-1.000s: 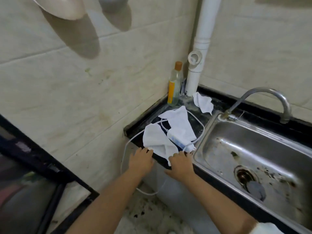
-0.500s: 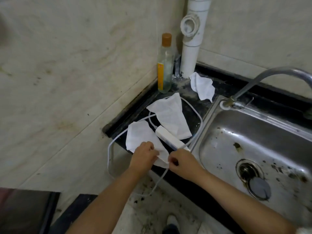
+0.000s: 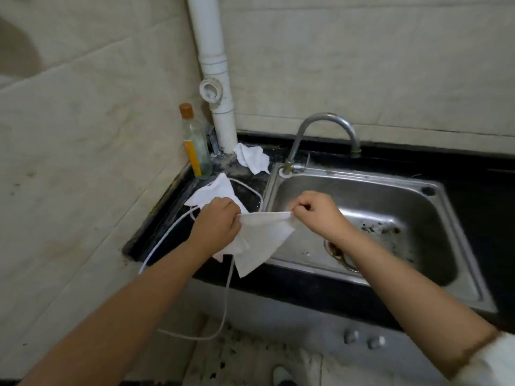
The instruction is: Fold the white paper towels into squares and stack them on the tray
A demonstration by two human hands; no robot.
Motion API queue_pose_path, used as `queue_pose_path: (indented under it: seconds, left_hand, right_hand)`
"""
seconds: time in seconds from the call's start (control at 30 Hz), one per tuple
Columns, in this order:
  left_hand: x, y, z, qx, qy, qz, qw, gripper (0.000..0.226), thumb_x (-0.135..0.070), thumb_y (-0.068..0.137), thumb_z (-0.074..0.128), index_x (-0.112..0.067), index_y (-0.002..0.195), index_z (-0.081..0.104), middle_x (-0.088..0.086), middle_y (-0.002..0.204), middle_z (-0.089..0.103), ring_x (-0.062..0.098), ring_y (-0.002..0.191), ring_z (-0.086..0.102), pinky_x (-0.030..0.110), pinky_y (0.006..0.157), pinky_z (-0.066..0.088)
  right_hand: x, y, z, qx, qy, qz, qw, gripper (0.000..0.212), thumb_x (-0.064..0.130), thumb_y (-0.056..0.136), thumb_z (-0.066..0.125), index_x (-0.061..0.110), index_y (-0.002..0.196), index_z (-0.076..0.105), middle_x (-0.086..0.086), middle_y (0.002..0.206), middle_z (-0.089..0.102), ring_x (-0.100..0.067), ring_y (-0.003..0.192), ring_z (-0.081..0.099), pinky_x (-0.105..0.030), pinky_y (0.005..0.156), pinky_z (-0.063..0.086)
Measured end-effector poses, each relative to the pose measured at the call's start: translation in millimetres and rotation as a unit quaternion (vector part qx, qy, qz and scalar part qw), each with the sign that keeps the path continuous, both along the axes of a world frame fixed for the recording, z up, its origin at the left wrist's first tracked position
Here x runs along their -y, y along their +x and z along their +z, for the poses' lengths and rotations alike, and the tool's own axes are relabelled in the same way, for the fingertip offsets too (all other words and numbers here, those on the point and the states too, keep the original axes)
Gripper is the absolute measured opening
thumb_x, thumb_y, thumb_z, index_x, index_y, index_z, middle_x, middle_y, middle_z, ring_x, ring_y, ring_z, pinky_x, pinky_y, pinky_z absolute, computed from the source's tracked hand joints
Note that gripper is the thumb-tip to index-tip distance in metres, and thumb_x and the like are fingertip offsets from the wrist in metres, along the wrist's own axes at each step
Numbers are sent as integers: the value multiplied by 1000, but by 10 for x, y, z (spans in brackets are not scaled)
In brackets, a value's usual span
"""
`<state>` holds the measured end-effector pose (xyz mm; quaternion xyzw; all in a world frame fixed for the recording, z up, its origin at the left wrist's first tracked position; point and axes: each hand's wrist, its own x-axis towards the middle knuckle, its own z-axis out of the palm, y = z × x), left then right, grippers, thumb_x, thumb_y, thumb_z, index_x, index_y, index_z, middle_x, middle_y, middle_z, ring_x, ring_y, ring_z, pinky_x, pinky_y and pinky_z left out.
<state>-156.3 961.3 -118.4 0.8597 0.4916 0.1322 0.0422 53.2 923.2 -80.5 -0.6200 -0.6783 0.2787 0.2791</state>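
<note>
Paper towel taut between both grips.

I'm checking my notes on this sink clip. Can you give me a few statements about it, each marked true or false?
1. Both hands, left and right, pinch one paper towel. True.
2. The held towel lies flat on the counter. False: it hangs in the air from its top edge.
3. A crumpled towel lies by the pipe. True.
4. The bottle stands in the sink. False: it stands in the counter's corner.
5. Water runs from the faucet. False: none is visible.
</note>
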Motion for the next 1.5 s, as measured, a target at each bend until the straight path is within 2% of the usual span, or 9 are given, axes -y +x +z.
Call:
queue_pose_path:
  seconds: [0.07,0.3,0.47,0.6,0.8,0.97,1.13,1.3,1.5]
  left_hand:
    - [103,380,134,4,22,-45,999,36,-21,77,36,0,67,64,16,66,63,34,62,62,37,55,51]
    - [634,2204,461,51,14,-246,968,36,-13,88,39,-1,106,67,19,107,63,35,107,55,41,90,43]
    - [1328,3639,579,40,-3,-356,934,31,-9,94,40,-10,117,61,11,116,60,29,111,54,37,91,43]
    - [1988,4752,615,23,-12,-430,903,28,-16,97,38,-11,108,64,9,107,61,26,102,57,35,79,43]
    - [3146,6384,611,-19,12,-524,851,27,-10,94,42,-9,109,64,11,108,57,28,101,57,40,79,47]
    - [4100,7287,720,74,22,-549,833,25,-11,95,43,-6,110,63,14,109,57,30,103,55,40,78,47]
    - [4547,7444,213,-11,7,-636,772,26,-6,93,43,-4,113,59,16,113,57,32,107,51,43,85,46]
    - [4720,7278,-566,-188,-38,-705,683,37,3,88,41,-7,119,59,12,122,58,29,115,49,39,92,43]
    - [4750,7364,-838,-398,-149,-702,572,33,-7,94,46,-10,124,57,8,127,58,20,116,53,23,95,40]
  right_hand:
    - [274,337,144,9,19,-68,997,23,-4,86,47,-7,88,70,-20,98,65,-27,89,55,-18,67,33]
    - [1649,1798,517,40,-32,-302,952,38,-8,78,52,16,49,52,4,61,51,-3,55,46,-6,47,39]
    - [2810,2744,671,92,-43,-438,893,17,-1,78,55,1,81,72,-1,74,56,-13,73,52,-1,48,37]
    - [3761,3508,724,51,-52,-539,839,19,0,78,56,14,66,63,6,61,53,-6,56,47,-4,43,36]
    - [5222,4660,621,-3,-9,-692,722,13,-3,78,61,0,85,72,-17,86,69,-19,75,60,-35,81,55]
    - [6203,5257,580,45,56,-752,655,19,-2,83,59,-4,99,70,-19,102,69,-22,90,61,-20,71,45]
    - [6858,5173,100,172,-40,-685,707,17,-3,82,63,-6,96,71,-22,103,70,-30,101,64,-17,81,35]
    - [7167,4775,-785,110,-257,-546,790,24,2,86,56,3,105,70,-15,108,69,-28,103,63,-21,88,42]
    - [7126,4637,-1145,-63,-371,-535,756,28,2,88,52,5,112,67,-6,120,66,-18,111,59,-11,85,35]
